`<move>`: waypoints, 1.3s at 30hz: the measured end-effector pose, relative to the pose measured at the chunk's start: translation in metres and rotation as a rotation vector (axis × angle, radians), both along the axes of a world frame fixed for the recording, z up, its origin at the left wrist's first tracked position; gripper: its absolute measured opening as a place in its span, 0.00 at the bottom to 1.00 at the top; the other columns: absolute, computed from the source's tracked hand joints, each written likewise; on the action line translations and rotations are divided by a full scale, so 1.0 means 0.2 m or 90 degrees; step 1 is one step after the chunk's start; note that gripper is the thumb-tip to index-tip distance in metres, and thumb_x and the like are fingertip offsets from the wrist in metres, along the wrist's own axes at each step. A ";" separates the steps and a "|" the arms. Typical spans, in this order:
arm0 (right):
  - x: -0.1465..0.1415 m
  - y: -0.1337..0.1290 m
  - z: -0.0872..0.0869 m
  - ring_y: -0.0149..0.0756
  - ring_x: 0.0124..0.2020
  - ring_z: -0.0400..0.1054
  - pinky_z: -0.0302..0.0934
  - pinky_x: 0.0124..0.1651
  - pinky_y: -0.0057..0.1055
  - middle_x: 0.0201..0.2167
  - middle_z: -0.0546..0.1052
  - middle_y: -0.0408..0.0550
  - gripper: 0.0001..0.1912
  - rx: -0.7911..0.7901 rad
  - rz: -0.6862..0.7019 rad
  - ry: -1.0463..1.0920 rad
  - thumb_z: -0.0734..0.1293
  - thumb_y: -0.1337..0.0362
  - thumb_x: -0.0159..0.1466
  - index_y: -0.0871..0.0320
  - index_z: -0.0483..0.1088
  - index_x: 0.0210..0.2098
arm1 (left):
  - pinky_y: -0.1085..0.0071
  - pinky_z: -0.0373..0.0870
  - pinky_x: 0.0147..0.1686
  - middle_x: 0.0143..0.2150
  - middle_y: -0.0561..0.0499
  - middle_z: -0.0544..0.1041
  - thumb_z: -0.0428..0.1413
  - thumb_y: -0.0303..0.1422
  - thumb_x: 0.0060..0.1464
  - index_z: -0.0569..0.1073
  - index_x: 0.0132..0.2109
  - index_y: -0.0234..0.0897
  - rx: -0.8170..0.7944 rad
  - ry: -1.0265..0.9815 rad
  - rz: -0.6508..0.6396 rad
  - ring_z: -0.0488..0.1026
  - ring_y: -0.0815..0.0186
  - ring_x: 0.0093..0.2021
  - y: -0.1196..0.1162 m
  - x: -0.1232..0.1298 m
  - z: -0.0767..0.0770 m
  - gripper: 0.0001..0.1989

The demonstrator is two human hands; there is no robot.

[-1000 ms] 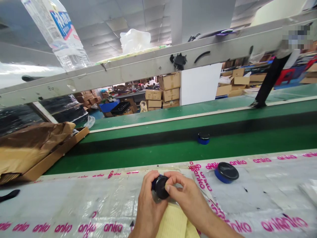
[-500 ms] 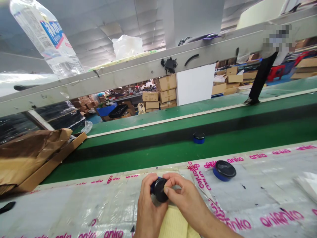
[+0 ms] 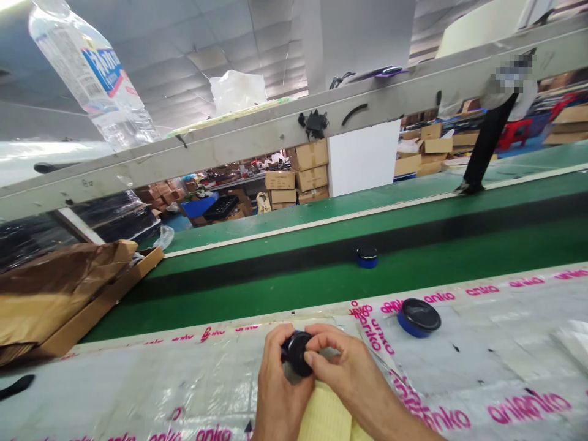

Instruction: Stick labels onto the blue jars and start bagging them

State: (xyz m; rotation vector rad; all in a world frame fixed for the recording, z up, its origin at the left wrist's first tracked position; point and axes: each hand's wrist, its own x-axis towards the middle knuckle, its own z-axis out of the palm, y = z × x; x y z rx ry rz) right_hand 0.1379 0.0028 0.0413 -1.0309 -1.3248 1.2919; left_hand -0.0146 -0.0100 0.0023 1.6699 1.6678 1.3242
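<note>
Low in the middle of the view, a small round black-and-blue case (image 3: 301,354) is tilted with its black face toward me. My left hand (image 3: 281,383) wraps round its left side, with the fingers over the top and the thumb below. At the right edge of the face, my right hand (image 3: 342,367) pinches with thumb and forefinger; whether anything thin is between those fingertips is hidden. A yellow ribbed cloth (image 3: 325,416) shows beneath and between the hands. To the right, a similar case (image 3: 419,317) rests black side up on the plastic-covered bench.
Another blue-and-black case (image 3: 367,258) sits on the green conveyor belt (image 3: 275,278) beyond the bench. An open carton with brown paper (image 3: 68,288) stands at left. Overhead, a grey rail (image 3: 257,131) carries a plastic bottle (image 3: 98,79). A black strap-like piece (image 3: 17,386) lies at far left.
The black face in my hands has turned slightly and now catches more light. On the belt, the case has shifted slightly left. Both hands keep nearly the same grip; the view moves a little.
</note>
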 end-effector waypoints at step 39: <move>0.12 0.00 0.11 0.47 0.53 0.69 0.64 0.57 0.47 0.53 0.76 0.53 0.30 0.337 -0.012 -0.458 0.70 0.71 0.57 0.57 0.66 0.59 | 0.54 0.75 0.56 0.64 0.44 0.71 0.63 0.38 0.51 0.64 0.65 0.43 0.005 0.075 -0.115 0.73 0.51 0.59 0.01 -0.04 0.05 0.35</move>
